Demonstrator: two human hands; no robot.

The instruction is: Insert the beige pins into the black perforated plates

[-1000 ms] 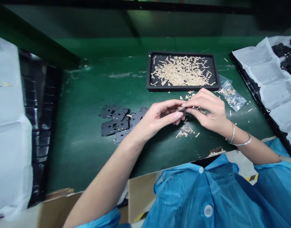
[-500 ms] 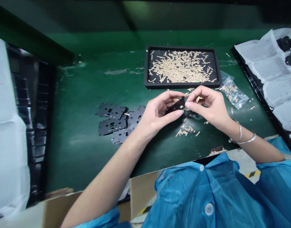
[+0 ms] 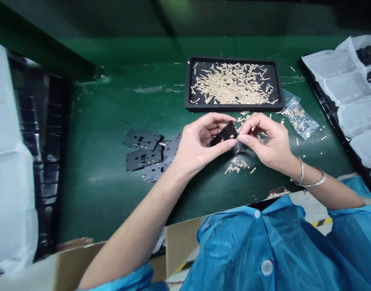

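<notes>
Tilted up since a second ago, the flat black plastic plate (image 3: 224,133) now runs lower-left to upper-right above the green table (image 3: 112,121). Left hand (image 3: 197,147) fingers pinch its near edge. Right hand (image 3: 268,141) fingers pinch narrowly at its right end.

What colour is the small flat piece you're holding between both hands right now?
Black. The flat piece, pinched between the left hand and right hand, shows best in the head view.

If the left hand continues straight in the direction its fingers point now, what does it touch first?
The left hand points right, toward the right hand. Their fingertips almost meet at the black part that the left hand holds, so it would probably meet the right hand first; depth is unclear.
</notes>
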